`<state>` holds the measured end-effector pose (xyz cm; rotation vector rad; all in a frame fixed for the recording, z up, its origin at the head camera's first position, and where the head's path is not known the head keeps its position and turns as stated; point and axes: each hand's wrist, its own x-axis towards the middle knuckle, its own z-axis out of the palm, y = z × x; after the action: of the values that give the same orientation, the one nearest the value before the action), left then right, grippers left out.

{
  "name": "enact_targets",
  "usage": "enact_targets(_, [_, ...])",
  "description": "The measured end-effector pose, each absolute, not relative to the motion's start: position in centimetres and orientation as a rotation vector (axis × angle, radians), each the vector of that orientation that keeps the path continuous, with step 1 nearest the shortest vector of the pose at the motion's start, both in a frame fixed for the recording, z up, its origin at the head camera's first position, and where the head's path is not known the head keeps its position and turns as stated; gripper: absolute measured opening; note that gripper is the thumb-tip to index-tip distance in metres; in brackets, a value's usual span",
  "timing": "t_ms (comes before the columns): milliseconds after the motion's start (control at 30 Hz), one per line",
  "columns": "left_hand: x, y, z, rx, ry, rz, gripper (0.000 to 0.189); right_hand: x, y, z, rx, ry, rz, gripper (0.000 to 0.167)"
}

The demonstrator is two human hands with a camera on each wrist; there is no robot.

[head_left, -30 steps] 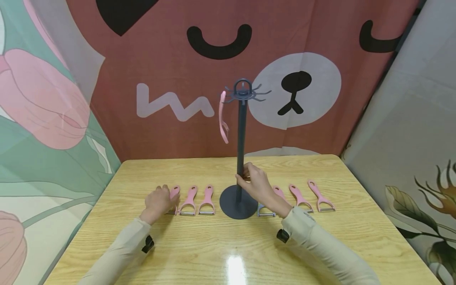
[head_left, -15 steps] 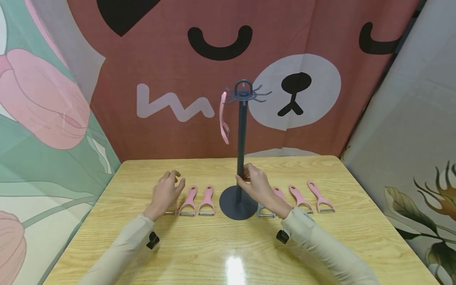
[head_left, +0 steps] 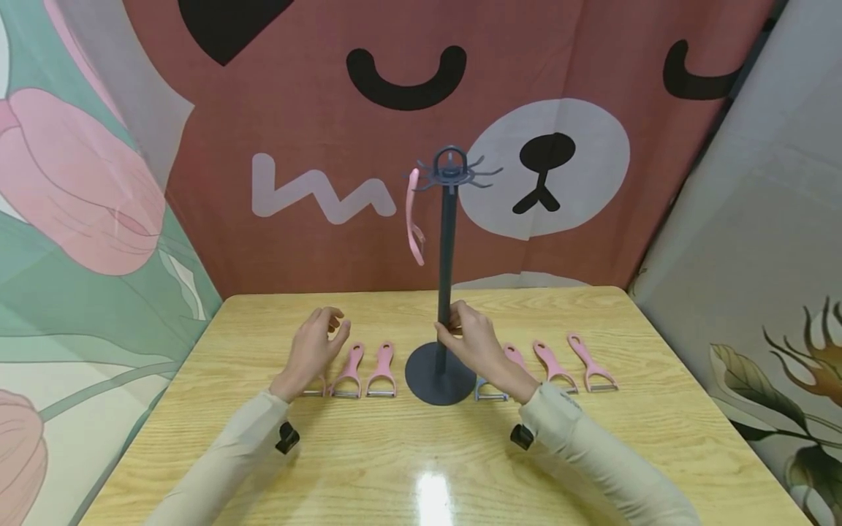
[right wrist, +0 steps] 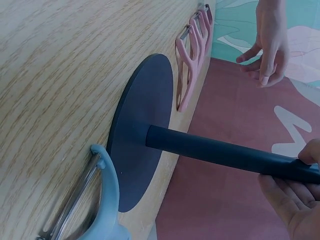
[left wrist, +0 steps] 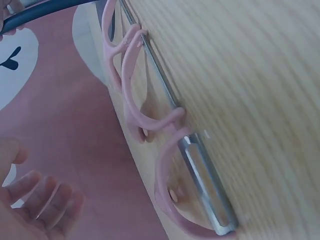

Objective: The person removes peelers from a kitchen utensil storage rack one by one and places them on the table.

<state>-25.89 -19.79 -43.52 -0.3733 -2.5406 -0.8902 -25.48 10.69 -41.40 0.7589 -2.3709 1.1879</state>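
Observation:
My right hand (head_left: pixel 480 340) grips the dark pole (head_left: pixel 446 248) of an upright stand low down, above its round base (head_left: pixel 427 376). A pink peeler (head_left: pixel 411 219) hangs from a hook on the stand's left side. My left hand (head_left: pixel 312 351) is raised over the leftmost peeler (left wrist: pixel 162 175), fingers loosely bent and holding nothing; it covers most of that peeler in the head view. Two more pink peelers, a nearer one (head_left: pixel 349 372) and another (head_left: pixel 384 369), lie between this hand and the base. A light blue peeler (right wrist: pixel 110 200) lies right of the base, its handle hidden behind my right hand.
Further right on the wooden table (head_left: pixel 368 467) lie several pink peelers, including a middle one (head_left: pixel 551 361) and the rightmost one (head_left: pixel 588 361); my right hand and wrist partly cover some. Bare hooks (head_left: pixel 476 174) ring the stand's top. A printed curtain (head_left: pixel 296 241) hangs behind the table.
My left hand has come up off the leftmost peeler with nothing in it, its fingers loosening, and has shifted slightly right and away from me. My right hand stays on the pole.

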Motion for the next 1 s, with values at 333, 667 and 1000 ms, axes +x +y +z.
enact_targets(333, [-26.3, -18.9, -42.7, -0.435, -2.459, -0.97, 0.028, -25.4, 10.6, -41.3, 0.748, -2.387, 1.182, 0.014])
enact_targets(667, [-26.7, -18.1, -42.1, -0.506, -2.355, -1.031, 0.026, -25.4, 10.6, -41.3, 0.756, -2.389, 1.193, 0.014])
enact_targets(1000, [-27.4, -16.6, -40.7, -0.6, -2.255, -1.125, 0.025, -25.4, 10.6, -41.3, 0.755, -2.393, 1.176, 0.015])
